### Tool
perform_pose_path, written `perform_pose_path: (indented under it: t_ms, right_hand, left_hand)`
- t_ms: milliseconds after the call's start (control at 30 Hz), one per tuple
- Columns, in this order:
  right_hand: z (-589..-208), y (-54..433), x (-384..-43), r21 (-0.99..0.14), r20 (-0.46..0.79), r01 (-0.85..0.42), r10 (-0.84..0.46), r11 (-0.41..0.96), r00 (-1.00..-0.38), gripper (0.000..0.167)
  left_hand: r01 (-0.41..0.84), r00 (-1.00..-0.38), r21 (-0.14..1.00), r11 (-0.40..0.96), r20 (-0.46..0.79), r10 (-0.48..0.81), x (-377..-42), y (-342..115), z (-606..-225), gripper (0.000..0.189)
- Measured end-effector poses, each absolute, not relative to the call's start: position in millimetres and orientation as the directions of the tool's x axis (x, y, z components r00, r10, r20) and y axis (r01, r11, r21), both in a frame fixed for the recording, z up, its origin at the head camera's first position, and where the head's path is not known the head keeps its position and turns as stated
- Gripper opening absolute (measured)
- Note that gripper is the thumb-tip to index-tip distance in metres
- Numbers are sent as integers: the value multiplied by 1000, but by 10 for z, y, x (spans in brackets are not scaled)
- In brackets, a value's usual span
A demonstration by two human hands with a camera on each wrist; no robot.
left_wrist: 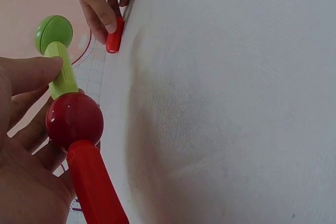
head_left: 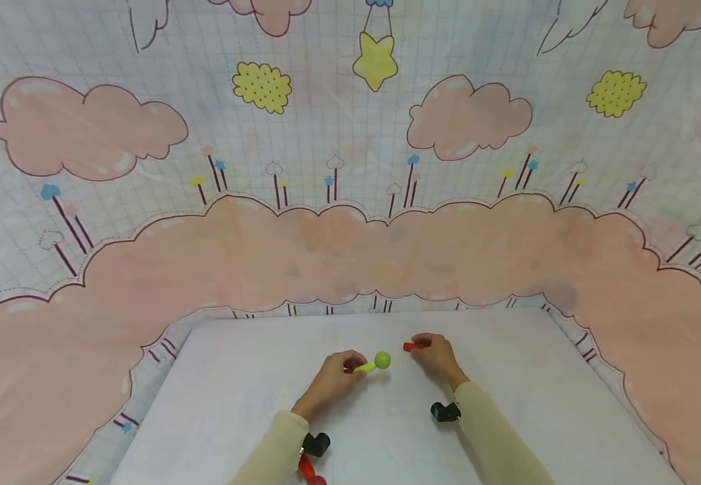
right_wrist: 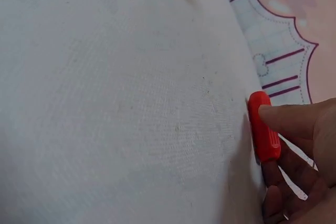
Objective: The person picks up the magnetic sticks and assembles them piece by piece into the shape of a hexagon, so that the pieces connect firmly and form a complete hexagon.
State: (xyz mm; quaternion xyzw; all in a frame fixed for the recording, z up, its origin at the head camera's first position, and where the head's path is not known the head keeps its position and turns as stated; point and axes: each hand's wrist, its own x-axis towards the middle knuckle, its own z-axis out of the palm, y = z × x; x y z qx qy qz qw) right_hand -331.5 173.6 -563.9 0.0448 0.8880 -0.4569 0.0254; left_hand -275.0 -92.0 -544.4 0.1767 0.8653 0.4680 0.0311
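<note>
My left hand [head_left: 333, 378] grips a toy of joined balls and rods. In the left wrist view a green ball [left_wrist: 54, 35] tops a yellow-green rod [left_wrist: 63, 72], with the thumb against that rod. Below it come a dark red ball [left_wrist: 74, 121] and a red rod [left_wrist: 97, 184], which runs out of the frame's bottom. My right hand [head_left: 438, 356] pinches a short red rod [right_wrist: 263, 127] between thumb and fingers, low over the table's far part. The two hands are apart, the green ball pointing towards the right hand.
A white table [head_left: 235, 384] lies under both hands. Close by the left sleeve, at the bottom of the head view, are another red rod [head_left: 306, 467] and red ball [head_left: 317, 480]. A cloth [head_left: 350, 256] printed with clouds and stars rises behind the table.
</note>
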Motion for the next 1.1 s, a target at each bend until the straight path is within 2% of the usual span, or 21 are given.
perform_pose_path:
  t_ms: [167, 633, 1100]
  right_hand:
    - [-5654, 1723, -3274, -797, -50, 67, 45, 600, -998, 24]
    - [-5527, 1759, -3172, -783, 17, 16, 48, 621, -999, 23]
    - [-5281, 1723, -2857, -786, 122, -90, 11, 611, -992, 22]
  left_hand:
    - [291, -934, 818, 497, 130, 333, -2747, -907, -5453, 15]
    - [295, -937, 816, 498, 146, 316, -2722, -934, -5481, 14]
    - [295, -937, 817, 495, 146, 318, -2731, -909, -5483, 14]
